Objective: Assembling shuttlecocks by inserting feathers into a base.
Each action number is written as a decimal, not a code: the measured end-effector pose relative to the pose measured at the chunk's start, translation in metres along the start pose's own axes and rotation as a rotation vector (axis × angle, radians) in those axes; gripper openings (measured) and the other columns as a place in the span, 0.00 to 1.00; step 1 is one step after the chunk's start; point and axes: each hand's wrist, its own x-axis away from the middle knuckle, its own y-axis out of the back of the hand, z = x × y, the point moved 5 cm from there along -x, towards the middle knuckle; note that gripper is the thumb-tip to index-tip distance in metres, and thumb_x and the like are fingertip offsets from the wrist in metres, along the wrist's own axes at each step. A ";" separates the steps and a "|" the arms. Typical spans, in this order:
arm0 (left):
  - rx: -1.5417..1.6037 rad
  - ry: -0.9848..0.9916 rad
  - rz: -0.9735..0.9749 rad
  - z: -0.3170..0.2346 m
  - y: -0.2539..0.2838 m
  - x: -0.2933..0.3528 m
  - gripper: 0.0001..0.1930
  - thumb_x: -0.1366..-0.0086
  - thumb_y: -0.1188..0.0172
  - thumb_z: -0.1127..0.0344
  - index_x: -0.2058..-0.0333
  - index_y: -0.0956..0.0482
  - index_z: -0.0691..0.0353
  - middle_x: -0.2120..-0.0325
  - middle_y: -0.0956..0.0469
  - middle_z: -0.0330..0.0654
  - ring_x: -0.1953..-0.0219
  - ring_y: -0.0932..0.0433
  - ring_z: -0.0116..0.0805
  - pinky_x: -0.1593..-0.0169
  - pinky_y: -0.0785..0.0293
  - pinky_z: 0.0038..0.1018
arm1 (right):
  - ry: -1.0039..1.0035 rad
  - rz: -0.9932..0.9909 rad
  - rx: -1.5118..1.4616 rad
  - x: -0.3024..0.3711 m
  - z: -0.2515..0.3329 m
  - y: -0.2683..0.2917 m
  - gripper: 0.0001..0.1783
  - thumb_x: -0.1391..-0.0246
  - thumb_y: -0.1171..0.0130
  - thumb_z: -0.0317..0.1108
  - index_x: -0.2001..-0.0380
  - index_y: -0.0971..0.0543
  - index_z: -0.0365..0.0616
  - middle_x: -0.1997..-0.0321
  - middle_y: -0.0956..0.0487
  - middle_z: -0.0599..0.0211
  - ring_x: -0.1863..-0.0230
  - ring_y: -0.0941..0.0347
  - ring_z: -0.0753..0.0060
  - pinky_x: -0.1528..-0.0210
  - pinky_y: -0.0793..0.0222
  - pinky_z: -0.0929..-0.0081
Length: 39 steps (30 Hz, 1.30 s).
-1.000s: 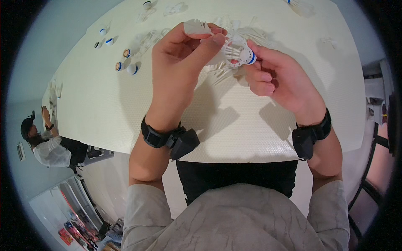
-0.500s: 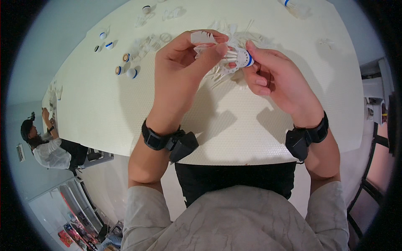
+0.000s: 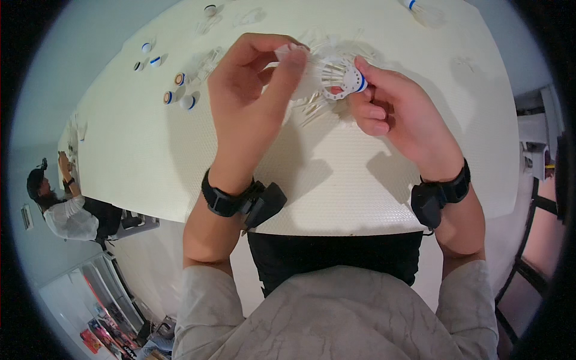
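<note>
Both hands work above the far half of the cream table [image 3: 144, 150]. Right hand [image 3: 396, 117] is closed on a white shuttlecock [image 3: 342, 78], thumb and fingers pinching its blue-banded cork. Left hand [image 3: 252, 102] pinches a white feather [image 3: 300, 57] just beside the shuttlecock's skirt. Loose feathers [image 3: 312, 108] lie on the table under the hands. Toward the far-left edge sit several cork bases [image 3: 180, 90] — well apart from the hands. Bare tabletop runs from the wrists to the near edge.
</note>
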 end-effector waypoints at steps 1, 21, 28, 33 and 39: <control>0.002 -0.001 -0.010 -0.001 -0.002 0.001 0.06 0.36 0.37 0.73 0.62 0.22 0.68 0.64 0.19 0.41 0.61 0.20 0.26 0.56 0.24 0.21 | 0.001 -0.005 -0.004 0.000 0.001 0.001 0.24 0.32 0.51 0.49 0.79 0.34 0.48 0.84 0.40 0.78 0.83 0.50 0.84 0.80 0.56 0.82; -0.017 0.016 0.098 -0.015 -0.009 0.006 0.04 0.34 0.40 0.76 0.68 0.27 0.65 0.68 0.20 0.42 0.63 0.22 0.24 0.56 0.26 0.23 | -0.010 -0.047 0.050 0.006 0.001 0.006 0.22 0.29 0.58 0.51 0.70 0.30 0.45 0.82 0.40 0.77 0.81 0.47 0.82 0.78 0.52 0.82; -0.046 0.000 0.089 -0.012 -0.008 0.008 0.04 0.35 0.39 0.76 0.66 0.27 0.66 0.67 0.19 0.42 0.63 0.22 0.24 0.56 0.26 0.22 | -0.046 -0.045 0.052 0.005 -0.002 0.004 0.26 0.29 0.59 0.52 0.64 0.26 0.37 0.83 0.41 0.78 0.82 0.49 0.82 0.78 0.52 0.82; -0.056 -0.015 0.089 -0.010 -0.009 0.008 0.04 0.36 0.38 0.75 0.65 0.26 0.66 0.67 0.19 0.41 0.63 0.22 0.24 0.57 0.26 0.22 | -0.023 -0.022 0.071 0.004 -0.001 0.006 0.27 0.28 0.60 0.52 0.62 0.26 0.35 0.84 0.41 0.78 0.82 0.48 0.83 0.78 0.52 0.82; -0.072 -0.027 0.081 -0.009 -0.011 0.009 0.05 0.37 0.38 0.75 0.64 0.25 0.66 0.67 0.19 0.41 0.63 0.22 0.23 0.57 0.26 0.21 | 0.015 -0.053 0.096 0.004 0.001 0.008 0.28 0.28 0.61 0.51 0.61 0.24 0.33 0.85 0.41 0.78 0.83 0.47 0.82 0.79 0.53 0.81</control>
